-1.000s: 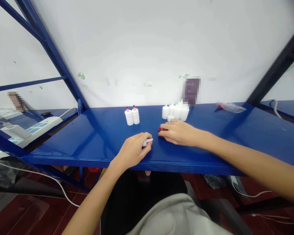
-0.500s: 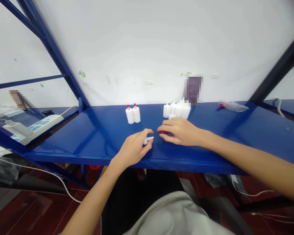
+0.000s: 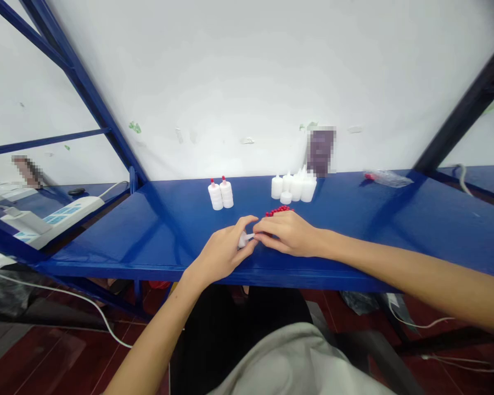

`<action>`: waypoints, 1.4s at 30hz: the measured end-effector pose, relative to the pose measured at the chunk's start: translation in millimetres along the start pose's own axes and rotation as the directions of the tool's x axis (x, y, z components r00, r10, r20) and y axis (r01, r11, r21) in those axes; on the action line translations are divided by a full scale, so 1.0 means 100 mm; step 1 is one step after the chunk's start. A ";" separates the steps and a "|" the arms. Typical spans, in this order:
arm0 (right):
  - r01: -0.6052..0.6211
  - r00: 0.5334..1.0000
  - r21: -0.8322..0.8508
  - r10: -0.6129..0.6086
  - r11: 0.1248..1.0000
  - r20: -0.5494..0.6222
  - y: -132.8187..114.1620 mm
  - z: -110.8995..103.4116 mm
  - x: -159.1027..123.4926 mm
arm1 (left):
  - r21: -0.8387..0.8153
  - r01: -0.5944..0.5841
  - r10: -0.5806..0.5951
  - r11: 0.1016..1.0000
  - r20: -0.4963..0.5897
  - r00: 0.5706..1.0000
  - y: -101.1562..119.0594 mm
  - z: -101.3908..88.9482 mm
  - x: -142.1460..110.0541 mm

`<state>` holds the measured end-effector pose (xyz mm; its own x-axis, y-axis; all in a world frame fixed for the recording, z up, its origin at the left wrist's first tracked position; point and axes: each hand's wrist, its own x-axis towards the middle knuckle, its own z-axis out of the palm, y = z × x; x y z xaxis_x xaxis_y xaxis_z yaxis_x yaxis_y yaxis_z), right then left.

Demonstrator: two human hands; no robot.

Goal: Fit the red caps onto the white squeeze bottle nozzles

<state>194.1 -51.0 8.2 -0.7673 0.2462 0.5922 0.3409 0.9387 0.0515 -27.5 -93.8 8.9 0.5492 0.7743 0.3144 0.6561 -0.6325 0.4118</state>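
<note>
White bottle [image 3: 242, 241] is held in the left hand [image 3: 221, 255], fingers curled around its body. The right hand [image 3: 287, 235] pinches at its nozzle tip (anything between the fingertips is hidden). Relative to this bottle, small red pieces [image 3: 280, 209] and uncapped bottles [image 3: 296, 189] sit beyond, rightward; two red-capped bottles [image 3: 215, 197] stand beyond, leftward.

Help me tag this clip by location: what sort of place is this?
Probably a small workshop or assembly room. A blue metal-framed workbench stands against a plain wall, white bottles are grouped on it beyond small red pieces, and a power strip lies at the left.
</note>
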 end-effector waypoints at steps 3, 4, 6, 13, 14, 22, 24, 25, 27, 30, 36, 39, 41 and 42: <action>-0.050 0.999 0.051 0.050 0.997 -0.016 -0.01 0.03 0.01 | -0.011 -0.009 0.009 1.000 0.007 1.000 0.02 -0.01 0.00; -0.058 0.998 0.061 0.059 0.996 -0.017 -0.02 0.03 0.02 | -0.009 -0.010 0.010 1.000 0.009 1.000 0.02 -0.01 0.00; -0.064 0.997 0.079 0.067 0.995 -0.035 -0.03 0.02 0.03 | 0.004 -0.003 0.003 1.000 0.002 1.000 0.02 -0.01 0.00; -0.391 0.901 -0.017 0.378 0.920 -0.213 0.42 -0.29 -0.08 | 0.059 0.134 -0.126 0.989 -0.119 0.985 -0.02 0.05 0.03; -0.461 0.874 -0.118 0.427 0.880 -0.230 0.53 -0.34 -0.11 | 0.085 0.148 -0.137 0.985 -0.130 0.982 -0.03 0.06 0.04; -0.657 0.710 -0.456 0.696 0.601 -0.105 0.84 -0.41 -0.19 | 0.252 0.126 -0.087 0.959 -0.161 0.983 -0.02 0.08 0.05; -0.636 0.705 -0.494 0.707 0.593 -0.057 0.83 -0.37 -0.18 | 0.250 0.132 -0.091 0.959 -0.170 0.981 -0.01 0.08 0.05; -0.625 0.705 -0.505 0.708 0.595 -0.039 0.84 -0.36 -0.17 | 0.248 0.148 -0.106 0.957 -0.174 0.979 -0.01 0.08 0.05; -0.617 0.707 -0.509 0.706 0.600 -0.025 0.85 -0.35 -0.17 | 0.245 0.187 -0.146 0.951 -0.176 0.973 0.00 0.09 0.04; -0.634 0.724 -0.462 0.686 0.621 -0.072 0.83 -0.37 -0.17 | 0.210 0.202 -0.158 0.957 -0.209 0.965 0.00 0.07 0.01; -0.339 0.936 0.011 0.337 0.941 0.099 0.28 -0.30 -0.05 | 0.037 -0.084 0.090 0.996 -0.219 0.971 0.04 0.04 -0.09; -0.202 0.951 0.099 0.171 0.974 0.258 -0.05 -0.18 0.05 | 0.042 -0.091 0.098 0.995 -0.188 0.977 0.04 0.05 -0.09; -0.165 0.932 -0.008 0.159 0.986 0.325 -0.17 -0.11 0.09 | 0.049 -0.108 0.114 0.993 -0.140 0.984 0.02 0.06 -0.08; -0.152 0.922 -0.058 0.163 0.987 0.350 -0.20 -0.09 0.10 | 0.046 -0.118 0.122 0.992 -0.103 0.987 0.02 0.05 -0.07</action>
<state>184.1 -69.7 19.9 -0.8425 0.4645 0.2727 0.4845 0.8748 0.0068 -27.7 -100.7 2.6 0.5693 0.6890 0.4486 0.6098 -0.7198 0.3317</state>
